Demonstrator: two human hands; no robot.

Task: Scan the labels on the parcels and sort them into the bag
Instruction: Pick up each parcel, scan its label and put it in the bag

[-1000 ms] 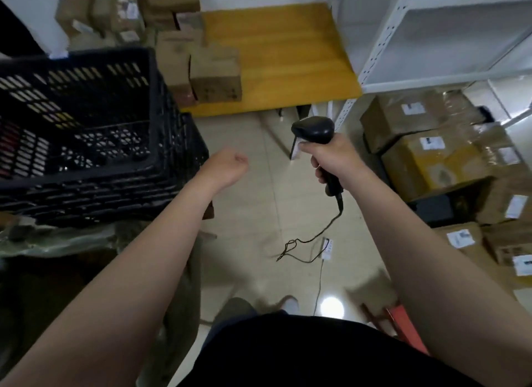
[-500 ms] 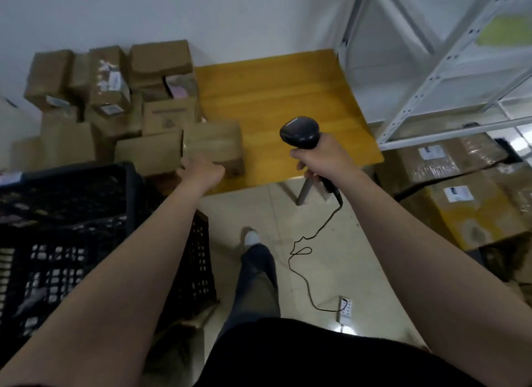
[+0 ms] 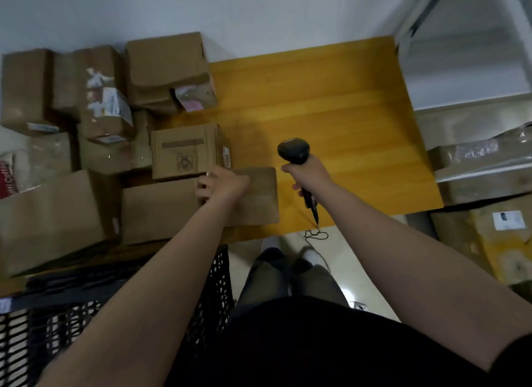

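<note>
Several brown cardboard parcels are piled on the left half of a yellow wooden table [image 3: 331, 104]. My left hand [image 3: 223, 183] lies on a small plain brown parcel [image 3: 256, 199] at the table's front edge, with its fingers curled over the parcel's left edge. Just behind it stands a printed box [image 3: 184, 150] with a label on its right side. My right hand [image 3: 309, 175] grips the handle of a black barcode scanner [image 3: 293, 152], held upright just right of the small parcel, its cable hanging to the floor. No bag is in view.
A black plastic crate [image 3: 57, 314] stands at the lower left, under my left arm. White metal shelving [image 3: 460, 69] rises at the right, with labelled parcels [image 3: 489, 237] stacked on the floor beneath it. My legs stand on the light tiled floor.
I have stepped up to the table and the view has tilted onto it. My left hand reached forward and landed on the small brown parcel. My right hand keeps hold of the scanner.
</note>
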